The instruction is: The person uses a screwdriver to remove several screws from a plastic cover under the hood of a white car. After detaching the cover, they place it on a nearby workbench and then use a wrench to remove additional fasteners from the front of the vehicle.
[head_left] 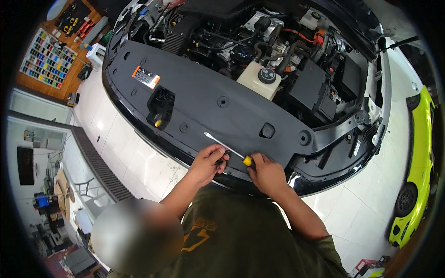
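Fingers of the left hand [205, 167] are curled in with thumb and forefinger pinching a small dark piece [219, 162], too tiny for me to make out from where I stand. Just beside it, the right hand [270, 176] has its fingers closed around a screwdriver [247, 161] whose handle is yellow and dark; its bare metal shaft slants away to the upper left, over the front of a car, with the flattened tip pointing past the left fingertips. Both hands are above the near edge of a broad black cover panel [194, 88], though I can't tell whether either one rests on it. That panel carries an orange-and-white label [146, 77] and an opening with a latch [161, 106], a yellow tip showing at its lower end. Behind it lies the engine bay, where a cream-coloured tank [255, 84] with a black cap [267, 75] stands among hoses. Off to the right, a yellow-green car [421, 157] sits on pale tiles [153, 171], and to the far left hangs a board of coloured swatches [48, 58].
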A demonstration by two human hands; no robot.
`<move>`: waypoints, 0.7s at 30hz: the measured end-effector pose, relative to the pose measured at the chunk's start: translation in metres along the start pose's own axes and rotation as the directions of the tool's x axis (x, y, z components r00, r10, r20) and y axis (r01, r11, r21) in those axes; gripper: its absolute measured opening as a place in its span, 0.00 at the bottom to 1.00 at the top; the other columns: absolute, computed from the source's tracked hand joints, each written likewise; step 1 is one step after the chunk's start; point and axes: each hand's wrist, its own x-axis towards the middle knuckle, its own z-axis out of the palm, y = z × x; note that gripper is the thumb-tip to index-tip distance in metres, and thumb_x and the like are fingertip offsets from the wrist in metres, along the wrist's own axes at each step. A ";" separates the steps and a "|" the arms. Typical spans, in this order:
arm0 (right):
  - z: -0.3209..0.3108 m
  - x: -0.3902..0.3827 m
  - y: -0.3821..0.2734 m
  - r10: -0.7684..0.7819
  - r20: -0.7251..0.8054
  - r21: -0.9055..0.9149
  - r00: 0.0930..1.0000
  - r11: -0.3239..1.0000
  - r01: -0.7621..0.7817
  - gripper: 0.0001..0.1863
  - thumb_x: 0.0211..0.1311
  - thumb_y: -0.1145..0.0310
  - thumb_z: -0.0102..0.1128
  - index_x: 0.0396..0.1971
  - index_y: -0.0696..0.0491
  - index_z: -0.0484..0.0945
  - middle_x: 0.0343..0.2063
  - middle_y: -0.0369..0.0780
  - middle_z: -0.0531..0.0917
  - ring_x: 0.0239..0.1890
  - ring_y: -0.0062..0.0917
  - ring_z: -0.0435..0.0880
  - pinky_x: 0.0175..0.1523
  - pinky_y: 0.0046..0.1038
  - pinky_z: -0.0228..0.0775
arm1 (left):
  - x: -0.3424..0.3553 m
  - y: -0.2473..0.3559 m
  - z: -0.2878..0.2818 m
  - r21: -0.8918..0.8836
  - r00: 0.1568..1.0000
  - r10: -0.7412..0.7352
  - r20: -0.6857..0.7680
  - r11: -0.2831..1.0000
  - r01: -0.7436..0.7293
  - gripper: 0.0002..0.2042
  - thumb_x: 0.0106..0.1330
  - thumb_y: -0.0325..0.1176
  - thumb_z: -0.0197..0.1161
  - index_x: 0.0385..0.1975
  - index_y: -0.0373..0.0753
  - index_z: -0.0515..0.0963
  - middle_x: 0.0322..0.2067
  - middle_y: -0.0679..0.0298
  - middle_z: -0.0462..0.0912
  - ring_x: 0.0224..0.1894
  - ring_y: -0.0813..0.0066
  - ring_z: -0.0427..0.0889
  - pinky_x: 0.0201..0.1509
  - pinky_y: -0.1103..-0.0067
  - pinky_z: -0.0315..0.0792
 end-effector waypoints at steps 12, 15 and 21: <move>0.009 0.015 -0.091 0.700 -0.038 0.819 0.714 0.431 -0.379 0.11 0.58 0.71 0.65 0.39 0.59 0.77 0.30 0.40 0.82 0.24 0.23 0.82 0.32 0.25 0.73 | 0.030 0.055 -0.070 0.070 0.844 -0.189 0.502 0.982 0.178 0.09 0.71 0.31 0.55 0.46 0.34 0.75 0.34 0.64 0.77 0.32 0.79 0.76 0.34 0.80 0.72; 0.020 0.042 -0.128 0.629 -0.182 0.935 0.756 0.349 -0.065 0.08 0.62 0.73 0.61 0.39 0.59 0.76 0.32 0.38 0.82 0.23 0.16 0.78 0.31 0.19 0.71 | 0.009 0.075 -0.059 0.149 0.822 -0.147 0.550 0.986 0.076 0.09 0.72 0.32 0.54 0.45 0.34 0.75 0.32 0.65 0.76 0.29 0.81 0.74 0.31 0.82 0.70; 0.037 0.066 -0.150 0.549 -0.245 0.966 0.800 0.213 0.149 0.06 0.64 0.76 0.55 0.39 0.58 0.74 0.41 0.42 0.81 0.31 0.20 0.79 0.38 0.23 0.73 | -0.001 0.093 -0.068 0.139 0.865 0.022 0.500 0.985 -0.105 0.07 0.72 0.30 0.53 0.43 0.35 0.74 0.29 0.65 0.75 0.27 0.81 0.73 0.29 0.82 0.69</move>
